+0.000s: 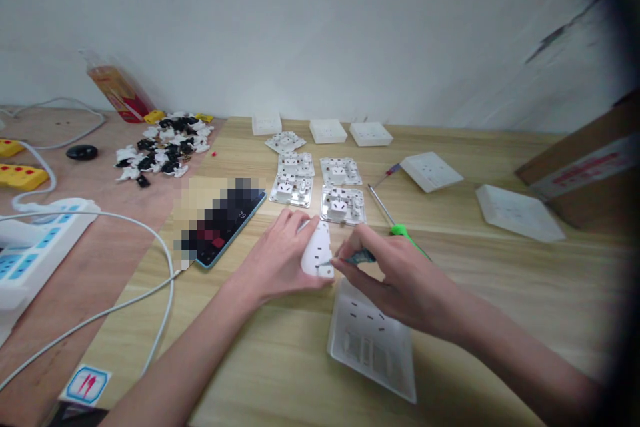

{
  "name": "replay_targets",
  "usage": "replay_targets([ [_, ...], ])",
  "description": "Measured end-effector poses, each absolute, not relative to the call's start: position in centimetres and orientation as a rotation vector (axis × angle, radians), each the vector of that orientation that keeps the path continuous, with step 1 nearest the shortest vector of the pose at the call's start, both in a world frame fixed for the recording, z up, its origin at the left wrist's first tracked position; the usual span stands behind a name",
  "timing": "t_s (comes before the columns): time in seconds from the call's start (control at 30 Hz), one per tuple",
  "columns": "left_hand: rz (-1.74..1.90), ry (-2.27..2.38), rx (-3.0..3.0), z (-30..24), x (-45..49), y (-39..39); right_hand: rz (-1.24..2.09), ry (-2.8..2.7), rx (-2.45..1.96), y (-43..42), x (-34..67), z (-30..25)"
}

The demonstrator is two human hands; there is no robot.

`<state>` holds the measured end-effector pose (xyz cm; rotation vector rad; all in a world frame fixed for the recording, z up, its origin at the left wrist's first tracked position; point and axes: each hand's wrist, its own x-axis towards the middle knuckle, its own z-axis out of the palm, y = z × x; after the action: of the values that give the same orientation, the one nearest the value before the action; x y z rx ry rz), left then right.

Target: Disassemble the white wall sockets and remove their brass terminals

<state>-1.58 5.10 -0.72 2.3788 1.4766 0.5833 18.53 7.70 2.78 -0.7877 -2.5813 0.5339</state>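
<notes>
My left hand [283, 250] is closed around the edges of a small white socket faceplate [323, 240] with narrow slots, holding it tilted above the table. In my right hand [395, 270] is a small screwdriver with a dark teal handle [363, 257]. Its thin shaft lies across the lower part of the faceplate, the tip close to a slot; whether it touches cannot be made out. Under my right hand, a translucent white socket cover [373, 347] with slots rests on the wooden table. Just beyond my hands lie several socket mechanisms [343, 203] on clear packaging or backing.
A green-handled screwdriver [400, 230] lies to the right. Several white socket boxes [431, 170] stand farther back, near a cardboard carton [585, 167]. On the left are a phone [230, 233] with a cable, a power strip [47, 247], and a pile of black-and-white parts [170, 147].
</notes>
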Motion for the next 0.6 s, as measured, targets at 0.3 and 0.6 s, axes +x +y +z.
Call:
replay_targets([
  [0.3, 0.559, 1.476, 2.447, -0.8, -1.7, 5.2, 0.222, -2.854, -0.396, 6.7, 18.0, 3.8],
  [0.6, 0.587, 1.49, 2.458, -0.8, -1.1, 4.9, 0.71, -2.467, -0.829, 7.3, 18.5, 1.8],
])
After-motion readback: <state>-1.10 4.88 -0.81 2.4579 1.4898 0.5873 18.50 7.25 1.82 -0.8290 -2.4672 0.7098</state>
